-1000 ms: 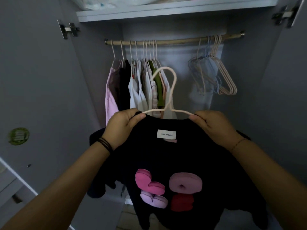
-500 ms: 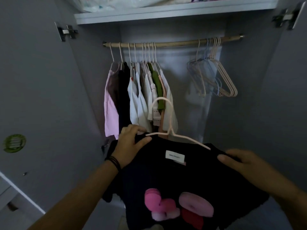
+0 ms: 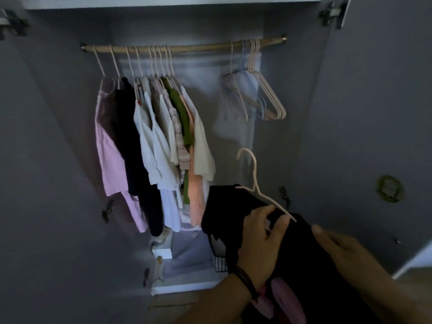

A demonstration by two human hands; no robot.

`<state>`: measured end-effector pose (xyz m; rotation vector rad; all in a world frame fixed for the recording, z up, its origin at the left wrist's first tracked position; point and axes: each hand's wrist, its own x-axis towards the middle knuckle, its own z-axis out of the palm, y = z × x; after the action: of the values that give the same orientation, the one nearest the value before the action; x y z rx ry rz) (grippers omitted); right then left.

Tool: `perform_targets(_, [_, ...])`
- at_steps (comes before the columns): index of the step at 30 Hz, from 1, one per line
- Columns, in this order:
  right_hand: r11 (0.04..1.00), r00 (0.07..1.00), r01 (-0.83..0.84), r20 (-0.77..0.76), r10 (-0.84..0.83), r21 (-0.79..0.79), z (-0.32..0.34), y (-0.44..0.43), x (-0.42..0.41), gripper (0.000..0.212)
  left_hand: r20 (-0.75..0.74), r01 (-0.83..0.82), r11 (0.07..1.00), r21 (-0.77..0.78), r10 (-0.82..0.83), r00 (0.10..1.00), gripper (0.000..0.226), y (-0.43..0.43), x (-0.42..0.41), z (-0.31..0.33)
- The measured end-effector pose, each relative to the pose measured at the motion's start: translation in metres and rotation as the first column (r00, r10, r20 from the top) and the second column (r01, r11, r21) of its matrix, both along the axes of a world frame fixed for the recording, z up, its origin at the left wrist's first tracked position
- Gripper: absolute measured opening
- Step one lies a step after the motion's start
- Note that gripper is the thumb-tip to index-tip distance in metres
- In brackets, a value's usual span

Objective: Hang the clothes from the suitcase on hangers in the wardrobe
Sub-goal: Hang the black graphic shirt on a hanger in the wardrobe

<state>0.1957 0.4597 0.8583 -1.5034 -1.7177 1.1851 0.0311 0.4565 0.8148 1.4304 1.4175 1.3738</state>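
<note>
The person's left hand (image 3: pixel 261 239), with dark bands at the wrist, grips the neck area of a black top with padded pink shapes (image 3: pixel 224 211). Its fingers (image 3: pixel 257 215) are curled over the fabric, and the thumb lies just under one arm of a pale pink plastic hanger (image 3: pixel 256 181). The hanger sits tilted in the top's neck opening, with its hook standing free above the cloth. The right hand (image 3: pixel 339 246) rests on the black fabric to the right with its fingers nearly straight, holding nothing that can be seen.

The top is held low in front of the open grey wardrobe (image 3: pixel 58 136), well below the wooden rail (image 3: pixel 198 48). It is to the right of a row of hung clothes (image 3: pixel 152 141) in pink, black, white, green and peach. A bunch of empty hangers (image 3: pixel 264 99) hangs at the rail's right end. A round green vent (image 3: pixel 389 188) shows on the right door.
</note>
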Motion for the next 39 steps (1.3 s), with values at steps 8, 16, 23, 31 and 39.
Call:
perform_targets(8, [0.997, 0.988, 0.039, -0.155, -0.027, 0.072, 0.007, 0.001, -0.032, 0.052, 0.182, 0.101, 0.995, -0.002, -0.099, 0.978, 0.013, 0.031, 0.012, 0.021])
perform_targets(16, [0.992, 0.976, 0.053, -0.214, -0.027, 0.115, 0.003, 0.040, -0.023, 0.019, 0.205, 0.122, 0.992, 0.030, -0.126, 0.971, 0.015, 0.090, 0.000, 0.042])
perform_targets(23, [0.973, 0.965, 0.133, -0.250, -0.083, 0.190, -0.014, 0.098, -0.054, 0.028, 0.165, 0.069, 0.997, 0.045, -0.076, 0.983, 0.023, 0.159, -0.032, 0.052])
perform_targets(31, [0.959, 0.922, 0.118, -0.388, -0.009, 0.259, 0.021, 0.187, -0.114, 0.040, 0.203, 0.011, 0.997, 0.082, -0.027, 0.979, 0.024, 0.239, -0.091, 0.087])
perform_targets(39, [0.941, 0.861, 0.086, -0.500, 0.096, 0.328, 0.060, 0.256, -0.174, 0.043, 0.190, -0.059, 0.994, 0.095, 0.040, 0.981, 0.027, 0.301, -0.147, 0.137])
